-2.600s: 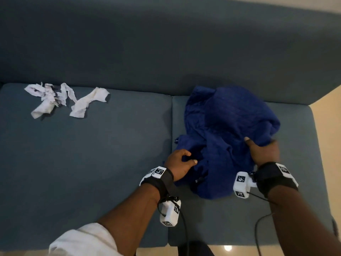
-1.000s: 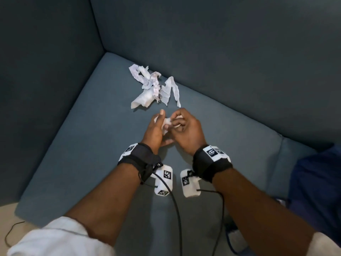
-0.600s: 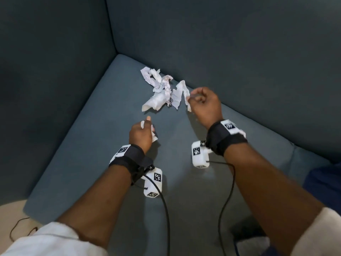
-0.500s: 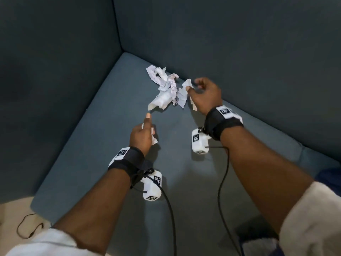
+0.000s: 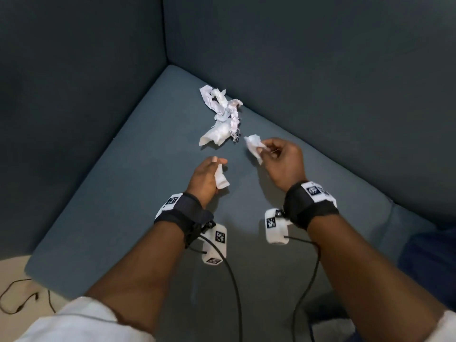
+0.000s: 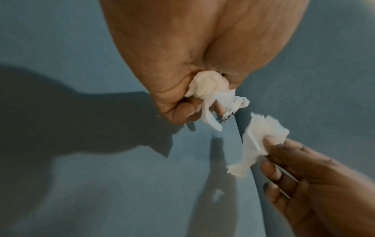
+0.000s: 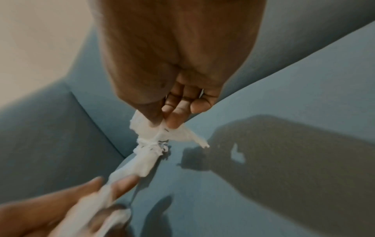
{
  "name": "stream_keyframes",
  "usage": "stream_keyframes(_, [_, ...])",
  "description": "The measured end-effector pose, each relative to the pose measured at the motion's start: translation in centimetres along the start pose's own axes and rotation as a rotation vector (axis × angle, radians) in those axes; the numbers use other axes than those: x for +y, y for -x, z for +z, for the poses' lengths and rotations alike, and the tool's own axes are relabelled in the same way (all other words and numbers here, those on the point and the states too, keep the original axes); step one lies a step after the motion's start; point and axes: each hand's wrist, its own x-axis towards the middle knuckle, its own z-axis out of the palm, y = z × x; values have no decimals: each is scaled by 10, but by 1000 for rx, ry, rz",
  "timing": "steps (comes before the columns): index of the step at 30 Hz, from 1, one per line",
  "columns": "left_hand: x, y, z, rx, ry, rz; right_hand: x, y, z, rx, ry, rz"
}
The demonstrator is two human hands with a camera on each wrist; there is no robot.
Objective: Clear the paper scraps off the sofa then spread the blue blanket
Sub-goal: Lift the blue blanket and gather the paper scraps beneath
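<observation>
Left hand [image 5: 204, 180] grips one crumpled white paper scrap [image 5: 221, 180]; right hand [image 5: 283, 165] pinches a second scrap [image 5: 253, 144]. Tangled white paper heap [image 5: 222, 119]: count unclear. Dark blue blanket [image 5: 430, 265]: cropped.

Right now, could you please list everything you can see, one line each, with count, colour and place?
sofa: one, grey-blue, fills most of the view.
heap of paper scraps: one, white, on the seat near the corner; number of pieces unclear.
left scrap: one, white, above the seat.
right scrap: one, white, just below the heap.
blue blanket: one, dark blue, right edge, mostly out of view.
thin cable: one, black, on the pale floor, lower left.
wrist cameras: two, white, under the wrists.
left hand: one, grips the left scrap.
right hand: one, pinches the right scrap.
</observation>
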Motion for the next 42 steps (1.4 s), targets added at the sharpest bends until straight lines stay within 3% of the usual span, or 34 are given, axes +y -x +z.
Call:
stream_keyframes(4, [6, 0, 29, -60, 138, -106, -17, 54, 13, -202, -93, -65])
stream_keyframes(6, [7, 0, 35, -67, 93, -95, -19, 71, 28, -292, -83, -109])
stream_keyframes(9, [4, 2, 23, 57, -8, 7, -24, 74, 39, -474, -110, -128])
stream_keyframes(12, [-1, -3, -4, 156, 54, -1, -38, 58, 38, -599, -216, -13])
stream_keyframes(16, [1, -5, -35, 229, 119, -34, -50, 10, 44, -304, -89, -108])
stream_keyframes(18, [3, -3, -46, 236, 143, -75, -57, -15, 55, -232, 29, -165])
stream_keyframes(22, [1, 1, -65, 219, 161, -101, -59, -46, 92, -288, 332, -156])
stream_keyframes(29, [-11, -3, -74, 211, 157, -124, -43, -37, 86, -82, 212, -94])
stream_keyframes(37, [-2, -19, -38, 127, 122, -91, -15, -39, 79, -155, 426, -150])
stream_keyframes(42, [4, -26, -30, 103, 135, -39, -20, -23, 59, -124, 184, -171])
